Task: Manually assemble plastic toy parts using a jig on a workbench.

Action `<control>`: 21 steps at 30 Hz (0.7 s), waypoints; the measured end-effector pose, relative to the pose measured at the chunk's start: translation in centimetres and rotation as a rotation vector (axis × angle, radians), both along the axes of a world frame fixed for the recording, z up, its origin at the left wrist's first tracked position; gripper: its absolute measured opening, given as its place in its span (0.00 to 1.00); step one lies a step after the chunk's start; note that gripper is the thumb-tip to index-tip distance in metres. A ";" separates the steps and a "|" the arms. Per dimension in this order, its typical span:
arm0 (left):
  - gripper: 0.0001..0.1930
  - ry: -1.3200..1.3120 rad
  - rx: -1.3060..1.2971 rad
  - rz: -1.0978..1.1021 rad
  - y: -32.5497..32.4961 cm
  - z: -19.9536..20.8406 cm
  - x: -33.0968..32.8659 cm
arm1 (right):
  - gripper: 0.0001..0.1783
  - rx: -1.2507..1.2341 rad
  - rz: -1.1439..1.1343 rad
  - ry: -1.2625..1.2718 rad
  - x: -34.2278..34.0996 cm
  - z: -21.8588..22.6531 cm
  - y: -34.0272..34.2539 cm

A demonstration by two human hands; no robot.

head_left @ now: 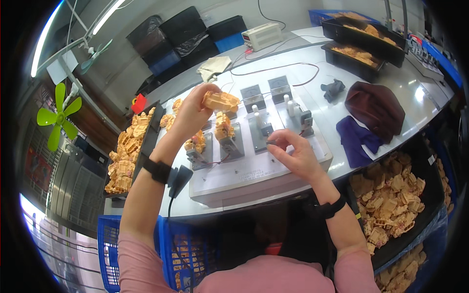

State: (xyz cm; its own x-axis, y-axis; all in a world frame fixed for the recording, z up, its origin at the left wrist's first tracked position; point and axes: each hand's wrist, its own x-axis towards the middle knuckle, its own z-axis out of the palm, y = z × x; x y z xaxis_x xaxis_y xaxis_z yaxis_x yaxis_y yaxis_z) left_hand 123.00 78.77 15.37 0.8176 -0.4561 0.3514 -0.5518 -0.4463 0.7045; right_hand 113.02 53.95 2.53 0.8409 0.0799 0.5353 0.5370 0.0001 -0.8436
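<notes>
My left hand is closed around a tan molded plastic part and holds it above a light-grey test box. Two more tan parts, one on the left fixture and one on the middle fixture, stand upright on the box top. My right hand hovers by the bare fixture with white-handled clamps; its thumb and forefinger are curved with a gap between them, and nothing shows in them. Two panel meters stand behind the fixtures.
On the left a black tray holds piled tan parts; a black crate at lower right holds more. Purple and maroon cloths lie at right. Black trays and a power supply stand at the back.
</notes>
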 end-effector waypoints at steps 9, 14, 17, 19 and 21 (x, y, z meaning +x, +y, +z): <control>0.19 -0.439 0.530 -0.099 -6.1 -1.9 1.5 | 0.11 0.005 -0.003 0.030 0.1 0.0 -0.3; 0.25 -0.402 0.747 -0.163 -6.5 -2.8 -0.2 | 0.11 0.002 -0.005 0.044 0.0 0.3 -0.3; 0.29 -0.132 0.733 -0.196 -7.9 -1.8 -1.7 | 0.11 0.004 0.003 0.037 -0.3 0.3 -0.4; 0.34 -0.201 0.754 -0.173 -8.5 -2.5 -2.3 | 0.11 -0.004 -0.016 0.063 -0.5 0.2 -0.4; 0.40 -0.223 0.718 -0.184 -7.9 -3.1 -2.1 | 0.11 0.016 -0.012 0.043 -0.5 0.1 0.2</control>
State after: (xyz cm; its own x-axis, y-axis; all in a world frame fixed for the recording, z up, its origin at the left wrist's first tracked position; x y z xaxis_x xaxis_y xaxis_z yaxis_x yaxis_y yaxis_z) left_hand 120.92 70.84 12.26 0.6514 -0.7559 0.0658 -0.7560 -0.6392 0.1411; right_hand 112.51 54.12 2.66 0.8642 0.0614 0.4994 0.4999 0.0073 -0.8660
